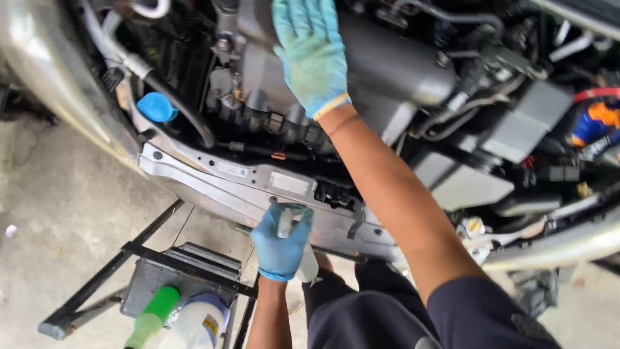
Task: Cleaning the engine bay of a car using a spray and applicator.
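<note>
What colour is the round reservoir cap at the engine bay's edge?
Blue, on the round cap; clearest in the head view.

I see a small pale spray bottle (298, 249) held upright, its nozzle end up against the silver front crossmember (258, 184) of the car; only the neck and a bit of the whitish body show, so I cannot make out its trigger. Further in, a broad grey engine cover (394, 64) lies flat across the bay, smooth and dull, partly hidden.

We have one head-worn view, looking steeply down and close over the open grey car engine bay (400, 71)
</note>
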